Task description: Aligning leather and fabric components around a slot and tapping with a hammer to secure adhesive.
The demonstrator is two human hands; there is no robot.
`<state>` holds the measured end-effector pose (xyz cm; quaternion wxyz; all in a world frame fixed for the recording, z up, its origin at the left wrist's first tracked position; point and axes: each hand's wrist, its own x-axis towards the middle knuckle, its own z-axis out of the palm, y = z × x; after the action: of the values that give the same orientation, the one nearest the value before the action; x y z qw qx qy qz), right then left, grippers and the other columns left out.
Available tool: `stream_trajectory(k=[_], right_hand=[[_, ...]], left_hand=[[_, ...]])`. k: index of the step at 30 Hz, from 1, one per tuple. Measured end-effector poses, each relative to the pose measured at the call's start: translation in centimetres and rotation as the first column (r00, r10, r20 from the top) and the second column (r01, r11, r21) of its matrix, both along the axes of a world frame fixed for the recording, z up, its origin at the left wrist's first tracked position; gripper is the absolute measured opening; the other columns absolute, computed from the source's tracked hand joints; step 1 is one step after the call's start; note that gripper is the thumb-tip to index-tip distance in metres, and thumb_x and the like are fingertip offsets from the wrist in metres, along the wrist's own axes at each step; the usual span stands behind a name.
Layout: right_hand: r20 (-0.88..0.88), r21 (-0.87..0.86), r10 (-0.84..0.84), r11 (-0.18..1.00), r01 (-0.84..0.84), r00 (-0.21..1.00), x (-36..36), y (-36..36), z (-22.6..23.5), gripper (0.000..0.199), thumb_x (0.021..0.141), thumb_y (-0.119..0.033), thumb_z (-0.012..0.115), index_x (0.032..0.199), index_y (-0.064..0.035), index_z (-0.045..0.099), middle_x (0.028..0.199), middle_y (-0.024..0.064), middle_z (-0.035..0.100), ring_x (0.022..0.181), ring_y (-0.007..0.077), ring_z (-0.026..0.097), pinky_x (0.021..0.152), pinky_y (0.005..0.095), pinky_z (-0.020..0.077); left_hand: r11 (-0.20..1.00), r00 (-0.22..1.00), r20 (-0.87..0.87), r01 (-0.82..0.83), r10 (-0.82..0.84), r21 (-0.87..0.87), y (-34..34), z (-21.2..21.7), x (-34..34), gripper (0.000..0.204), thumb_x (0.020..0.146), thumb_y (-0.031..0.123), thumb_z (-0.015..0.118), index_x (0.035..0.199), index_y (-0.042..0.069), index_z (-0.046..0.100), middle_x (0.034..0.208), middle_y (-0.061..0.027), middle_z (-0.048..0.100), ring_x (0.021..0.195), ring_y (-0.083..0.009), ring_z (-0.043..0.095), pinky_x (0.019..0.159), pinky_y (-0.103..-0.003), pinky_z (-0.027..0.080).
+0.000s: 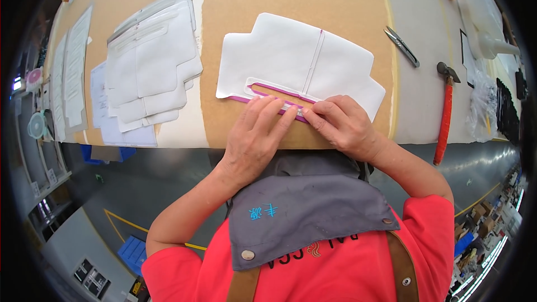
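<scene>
Grey apron sits below the white sheet; at the sheet's near edge, right hand pinches the purple strip, tips together; left hand touches it, I can't tell how tightly

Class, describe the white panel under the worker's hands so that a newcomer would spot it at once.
On the tan work surface, look near the front edge, where the left hand and right hand nearly meet. The white panel lies under them. Unlike the pile of white pieces to its left, it shows magenta along its long slot.
</scene>
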<state>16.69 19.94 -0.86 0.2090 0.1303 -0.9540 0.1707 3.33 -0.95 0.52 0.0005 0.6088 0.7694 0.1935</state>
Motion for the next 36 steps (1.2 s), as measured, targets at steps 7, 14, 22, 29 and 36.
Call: stream_trajectory(k=[7, 14, 22, 29, 36], right_hand=[[0.076, -0.168, -0.11, 0.978, 0.121, 0.991, -0.2, 0.1, 0.0, 0.023, 0.082, -0.006, 0.074, 0.105, -0.0021, 0.071, 0.093, 0.0062, 0.064, 0.086, 0.0245, 0.061, 0.075, 0.036, 0.0518], [0.125, -0.326, -0.127, 0.932, 0.162, 0.984, 0.4, 0.5, 0.2, 0.025, 0.081, -0.001, 0.076, 0.105, -0.005, 0.072, 0.091, 0.0062, 0.065, 0.086, 0.0258, 0.06, 0.076, 0.0358, 0.0514], [0.022, -0.046, -0.04, 0.998, 0.041, 0.999, 1.1, 1.0, -0.2, 0.038, 0.079, -0.008, 0.068, 0.117, -0.0046, 0.072, 0.099, 0.0049, 0.065, 0.092, 0.0237, 0.06, 0.079, 0.0373, 0.0507], [0.104, -0.14, -0.073, 0.986, 0.087, 0.992, 1.6, 1.0, -0.6, 0.04, 0.079, -0.01, 0.068, 0.118, -0.0038, 0.071, 0.102, 0.0057, 0.063, 0.096, 0.024, 0.061, 0.082, 0.037, 0.0509], [0.061, -0.053, -0.043, 0.998, 0.047, 0.997, 1.8, 1.0, 0.1, 0.037, 0.078, -0.009, 0.069, 0.115, -0.0033, 0.072, 0.102, 0.0064, 0.064, 0.095, 0.0253, 0.061, 0.082, 0.0372, 0.0512]], left_hand=[[1.0, 0.999, 0.044, 0.012, -0.013, 0.013, 0.3, -0.2, 1.0, 0.056, 0.083, -0.005, 0.061, 0.137, 0.003, 0.064, 0.13, -0.0112, 0.061, 0.124, -0.0297, 0.059, 0.104, -0.041, 0.053], [1.0, 0.999, 0.049, -0.009, 0.01, -0.012, 0.4, -0.3, 0.7, 0.06, 0.082, -0.01, 0.058, 0.139, 0.006, 0.063, 0.131, -0.011, 0.061, 0.126, -0.0314, 0.058, 0.105, -0.041, 0.052], [0.999, 0.999, 0.037, -0.03, 0.031, -0.029, 0.6, -0.3, 1.2, 0.063, 0.081, -0.008, 0.06, 0.14, 0.014, 0.064, 0.128, -0.01, 0.06, 0.123, -0.0307, 0.059, 0.103, -0.041, 0.053], [1.0, 1.0, -0.025, -0.013, 0.012, -0.016, 1.0, 0.0, 1.7, 0.056, 0.084, -0.001, 0.063, 0.138, 0.013, 0.065, 0.129, -0.0101, 0.058, 0.122, -0.0303, 0.058, 0.103, -0.041, 0.053], [1.0, 0.996, -0.083, -0.018, 0.02, 0.021, 1.2, -0.8, 2.5, 0.054, 0.084, 0.001, 0.064, 0.137, 0.007, 0.063, 0.132, -0.012, 0.057, 0.124, -0.0307, 0.058, 0.103, -0.04, 0.053]])
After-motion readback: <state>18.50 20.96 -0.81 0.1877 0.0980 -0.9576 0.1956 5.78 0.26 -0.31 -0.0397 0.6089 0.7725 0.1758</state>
